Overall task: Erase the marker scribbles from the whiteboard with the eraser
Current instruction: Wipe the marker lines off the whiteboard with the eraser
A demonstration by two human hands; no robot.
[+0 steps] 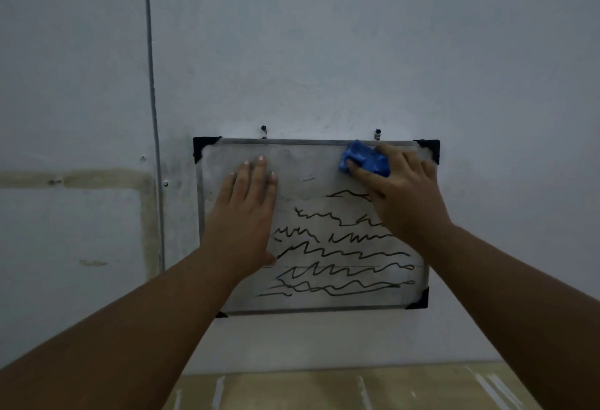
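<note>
A person's right hand [401, 182] grips a blue plastic eraser [365, 158] against the upper right of a small metal-framed whiteboard [311, 162] hung on a grey wall, the left hand [248, 211] flat and open, bracing it. Black marker scribbles [341, 257] fill the lower half. Hard strokes could swing the board off its two hooks [263, 131]; forearms hide some lines.

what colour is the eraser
Blue; the eraser shows clearly in the head view, held by the right hand on the whiteboard.
</note>
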